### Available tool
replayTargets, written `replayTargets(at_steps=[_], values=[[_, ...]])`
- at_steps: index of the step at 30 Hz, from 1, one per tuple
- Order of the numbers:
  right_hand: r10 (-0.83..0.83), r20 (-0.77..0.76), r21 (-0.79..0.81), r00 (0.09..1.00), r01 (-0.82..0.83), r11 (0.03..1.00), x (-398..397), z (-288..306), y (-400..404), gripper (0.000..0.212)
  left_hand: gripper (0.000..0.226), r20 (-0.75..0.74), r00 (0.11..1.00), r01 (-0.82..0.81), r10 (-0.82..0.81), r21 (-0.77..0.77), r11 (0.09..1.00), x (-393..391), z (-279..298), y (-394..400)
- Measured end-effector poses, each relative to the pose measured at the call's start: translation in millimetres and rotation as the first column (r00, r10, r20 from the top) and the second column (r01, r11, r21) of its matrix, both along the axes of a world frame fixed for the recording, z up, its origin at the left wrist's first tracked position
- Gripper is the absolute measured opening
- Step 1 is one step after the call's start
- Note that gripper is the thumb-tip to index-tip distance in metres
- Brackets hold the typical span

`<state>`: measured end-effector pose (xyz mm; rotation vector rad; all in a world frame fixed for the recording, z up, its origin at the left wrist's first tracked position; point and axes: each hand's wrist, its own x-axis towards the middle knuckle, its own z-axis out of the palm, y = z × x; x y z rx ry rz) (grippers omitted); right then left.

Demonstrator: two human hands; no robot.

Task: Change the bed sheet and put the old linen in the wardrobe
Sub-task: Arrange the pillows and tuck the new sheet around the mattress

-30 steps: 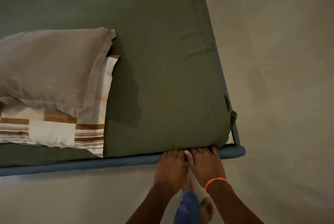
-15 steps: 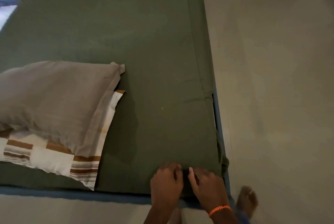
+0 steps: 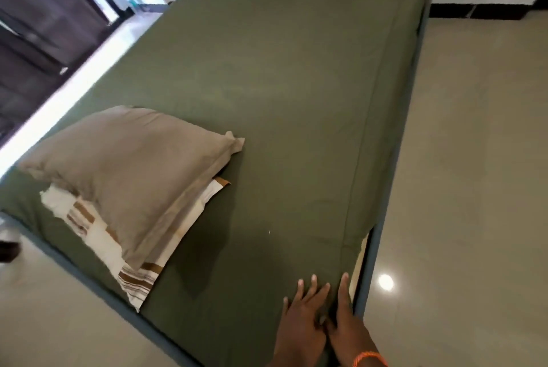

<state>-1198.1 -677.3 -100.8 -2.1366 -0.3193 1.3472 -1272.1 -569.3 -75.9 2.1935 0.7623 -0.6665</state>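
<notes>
The green sheet (image 3: pixel 296 100) is spread over the whole bed and covers the near corner. Both hands lie flat on it at that corner, side by side and touching. The left hand (image 3: pixel 302 319) has its fingers straight and spread. The right hand (image 3: pixel 345 316) has straight fingers too, with an orange band (image 3: pixel 367 357) on the wrist. A gray pillow (image 3: pixel 133 171) lies on a striped pillow (image 3: pixel 98 236) to the left. The blue bed frame (image 3: pixel 373 263) stands on a shiny floor (image 3: pixel 474 189).
</notes>
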Motion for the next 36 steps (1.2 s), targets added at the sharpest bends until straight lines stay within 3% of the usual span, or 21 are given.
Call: replayTargets(at_steps=[2,5,9,12,17,21,25,29,31,34,36], values=[[0.057,-0.001,-0.046,0.998,-0.057,0.997,28.5,16.8,-10.0,0.091,0.080,-0.004,0.974,-0.224,0.225,-0.064,0.972,17.8,16.8,-5.5],[0.030,0.047,-0.031,0.998,-0.028,0.999,76.3,53.9,-17.4,0.077,0.070,0.065,0.818,-0.558,0.571,-0.149,0.816,46.8,40.8,-13.7],[-0.019,0.134,0.059,0.991,0.011,0.998,130.1,116.7,-0.7,0.057,0.039,0.295,0.634,-0.687,0.715,-0.210,0.696,95.5,83.5,-14.1],[0.052,0.178,0.119,0.983,-0.074,0.990,154.3,146.3,26.8,0.049,0.041,0.378,0.481,-0.760,0.791,-0.271,0.591,125.4,112.6,0.6],[0.153,0.158,0.201,0.975,-0.184,0.962,184.6,168.8,94.1,0.042,0.042,0.465,0.259,-0.827,0.847,-0.347,0.443,140.9,136.5,52.7],[0.281,0.116,0.220,0.953,-0.300,0.928,199.4,158.7,151.5,0.031,0.036,0.485,0.144,-0.878,0.863,-0.340,0.338,140.8,151.9,99.8],[0.372,0.101,0.262,0.923,-0.385,0.885,215.4,136.6,237.6,0.012,0.030,0.469,-0.039,-0.928,0.882,-0.344,0.142,141.3,136.3,160.9],[0.467,0.070,0.273,0.881,-0.468,0.841,218.0,115.0,326.0,0.012,0.029,0.497,-0.177,-0.949,0.850,-0.314,-0.015,143.4,118.4,227.6],[0.523,0.067,0.273,0.850,-0.520,0.810,218.1,107.7,363.2,0.012,0.035,0.548,-0.213,-0.958,0.809,-0.281,-0.062,142.8,118.6,259.8],[0.576,0.070,0.291,0.814,-0.570,0.769,217.3,86.9,426.0,0.011,0.067,0.613,-0.267,-0.959,0.743,-0.245,-0.142,136.2,114.7,318.6],[0.586,0.166,0.289,0.793,-0.607,0.740,221.2,78.0,460.2,0.017,0.062,0.632,-0.347,-0.938,0.693,-0.238,-0.252,128.4,113.4,355.7]])
